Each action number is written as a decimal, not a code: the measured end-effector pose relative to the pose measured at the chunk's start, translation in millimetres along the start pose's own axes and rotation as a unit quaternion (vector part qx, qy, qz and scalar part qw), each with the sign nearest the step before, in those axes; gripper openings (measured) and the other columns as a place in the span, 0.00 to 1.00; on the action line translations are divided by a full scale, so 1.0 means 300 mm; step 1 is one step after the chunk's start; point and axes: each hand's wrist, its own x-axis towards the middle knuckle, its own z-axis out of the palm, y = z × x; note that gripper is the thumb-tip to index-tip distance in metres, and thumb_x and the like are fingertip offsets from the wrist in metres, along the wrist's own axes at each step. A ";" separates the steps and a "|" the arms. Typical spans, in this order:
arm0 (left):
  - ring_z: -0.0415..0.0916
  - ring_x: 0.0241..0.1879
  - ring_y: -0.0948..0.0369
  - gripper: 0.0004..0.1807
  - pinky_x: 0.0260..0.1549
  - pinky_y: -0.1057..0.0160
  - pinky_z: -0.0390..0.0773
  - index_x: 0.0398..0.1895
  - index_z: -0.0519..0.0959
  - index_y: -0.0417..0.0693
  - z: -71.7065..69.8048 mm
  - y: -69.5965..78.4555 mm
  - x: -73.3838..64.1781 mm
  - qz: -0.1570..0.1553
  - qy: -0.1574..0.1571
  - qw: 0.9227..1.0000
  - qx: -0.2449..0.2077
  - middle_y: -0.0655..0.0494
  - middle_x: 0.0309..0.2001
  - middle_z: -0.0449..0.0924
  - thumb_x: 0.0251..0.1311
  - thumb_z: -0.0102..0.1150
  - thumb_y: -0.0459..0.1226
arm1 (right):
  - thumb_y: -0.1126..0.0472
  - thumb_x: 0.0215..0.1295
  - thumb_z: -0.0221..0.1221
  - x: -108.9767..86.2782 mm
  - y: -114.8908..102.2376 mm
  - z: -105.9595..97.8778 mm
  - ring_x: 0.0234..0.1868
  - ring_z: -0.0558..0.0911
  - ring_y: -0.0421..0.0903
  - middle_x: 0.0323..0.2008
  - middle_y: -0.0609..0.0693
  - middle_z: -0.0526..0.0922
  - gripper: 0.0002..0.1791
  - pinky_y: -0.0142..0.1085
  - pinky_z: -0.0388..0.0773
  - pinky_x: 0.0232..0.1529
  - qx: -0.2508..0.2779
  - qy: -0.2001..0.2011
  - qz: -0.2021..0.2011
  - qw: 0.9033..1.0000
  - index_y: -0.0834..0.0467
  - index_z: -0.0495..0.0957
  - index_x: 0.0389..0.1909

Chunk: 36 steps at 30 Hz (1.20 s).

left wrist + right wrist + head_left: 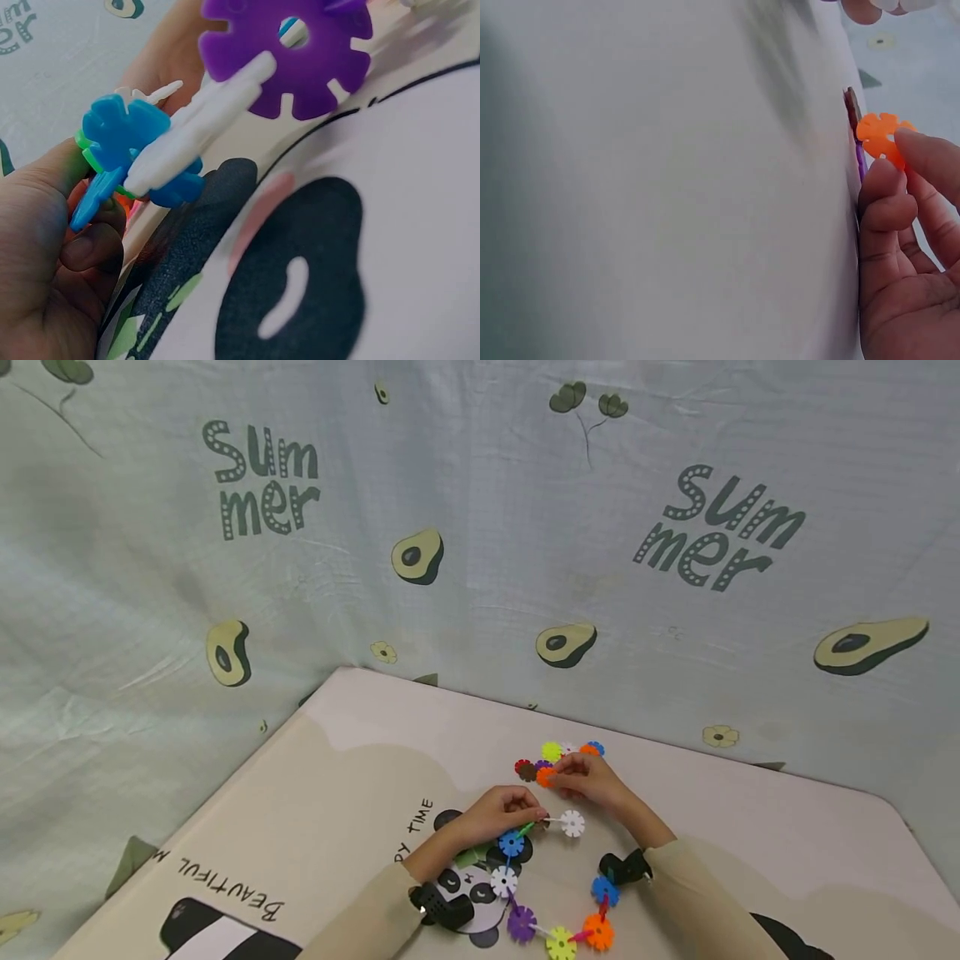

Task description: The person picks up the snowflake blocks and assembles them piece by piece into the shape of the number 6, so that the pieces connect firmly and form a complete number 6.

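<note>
A chain of slotted plastic snowflake discs curves across the tabletop in the head view. It includes a blue disc [512,843], a purple disc [522,924], a yellow disc [561,945] and an orange disc [599,932]. My left hand [498,815] pinches the chain's upper end by a green disc [525,831]; a white disc [572,823] sticks out past those fingertips. Farther back, my right hand [592,779] pinches a loose orange disc [877,133] between thumb and finger, beside the pile. Fingers partly hide the left hand's grip.
Loose discs lie at the back, among them a yellow-green disc [551,751] and a brown disc [528,772]. The pale tabletop [360,777] carries panda prints and lettering. A printed curtain [480,585] hangs behind it. Both wrists wear black straps.
</note>
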 end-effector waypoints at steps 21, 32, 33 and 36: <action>0.68 0.25 0.67 0.10 0.27 0.73 0.68 0.40 0.80 0.34 0.001 0.003 0.007 -0.011 0.011 1.000 0.002 0.55 0.30 0.80 0.68 0.57 0.36 | 0.61 0.66 0.62 -0.070 0.024 -0.070 0.24 0.77 0.42 0.27 0.51 0.82 0.15 0.29 0.76 0.28 0.040 -0.013 0.011 0.999 0.70 0.75 0.43; 0.66 0.25 0.67 0.11 0.27 0.73 0.67 0.40 0.80 0.34 0.001 0.002 0.006 -0.014 0.015 1.000 0.001 0.59 0.28 0.76 0.69 0.55 0.37 | 0.60 0.67 0.61 -0.110 0.049 -0.091 0.25 0.77 0.42 0.26 0.50 0.80 0.14 0.29 0.75 0.28 0.056 -0.011 0.015 0.998 0.68 0.73 0.43; 0.66 0.25 0.67 0.11 0.27 0.73 0.67 0.40 0.80 0.34 0.000 0.003 0.006 -0.012 0.015 1.000 0.003 0.60 0.28 0.75 0.69 0.55 0.37 | 0.60 0.67 0.61 -0.115 0.052 -0.092 0.26 0.77 0.42 0.26 0.50 0.80 0.14 0.29 0.75 0.28 0.057 -0.012 0.015 0.998 0.68 0.73 0.43; 0.66 0.25 0.68 0.11 0.27 0.73 0.67 0.39 0.79 0.34 0.002 0.002 0.007 -0.005 0.014 1.000 0.011 0.60 0.28 0.75 0.69 0.55 0.36 | 0.60 0.67 0.61 -0.131 0.058 -0.097 0.27 0.78 0.42 0.27 0.51 0.80 0.15 0.29 0.77 0.30 0.062 -0.013 0.019 0.998 0.68 0.73 0.43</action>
